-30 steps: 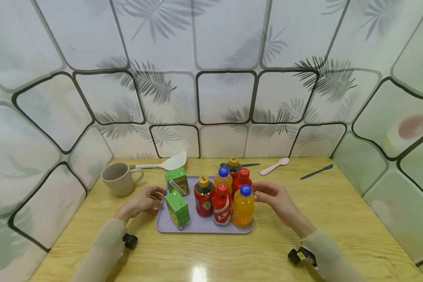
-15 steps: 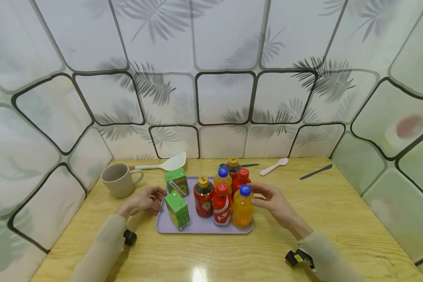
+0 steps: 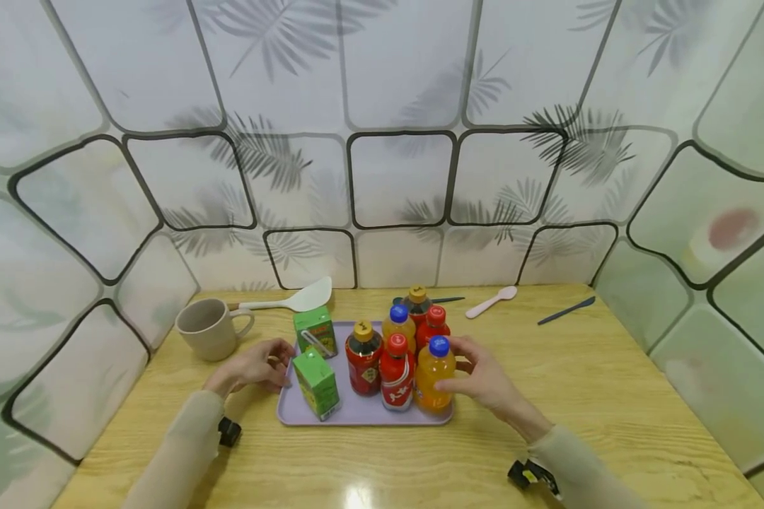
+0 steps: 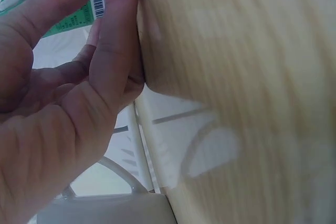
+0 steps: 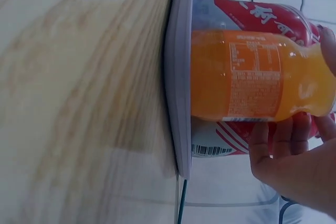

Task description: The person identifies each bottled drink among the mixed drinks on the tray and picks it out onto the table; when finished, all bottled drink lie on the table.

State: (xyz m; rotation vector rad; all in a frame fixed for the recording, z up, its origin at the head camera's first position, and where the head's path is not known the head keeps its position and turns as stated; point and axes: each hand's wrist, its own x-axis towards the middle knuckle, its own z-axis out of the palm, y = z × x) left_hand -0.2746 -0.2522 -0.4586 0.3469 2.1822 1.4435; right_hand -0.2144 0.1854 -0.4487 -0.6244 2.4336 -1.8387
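Wood table (image 3: 293,466) bears tray (image 3: 359,411), where right hand (image 3: 485,382) grips orange bottle (image 3: 429,375) at near-right corner, thumb and fingers around it; left hand (image 3: 252,366) at left rim, fingers bent, hold unclear.

Bright, even light fills the head view; a white glare spot shines at six o'clock on the wooden table (image 3: 331,463). Both wrist views are dimmer and cooler: the left catches a pale reflection at five o'clock, the right softens small print on the orange bottle (image 5: 252,77).
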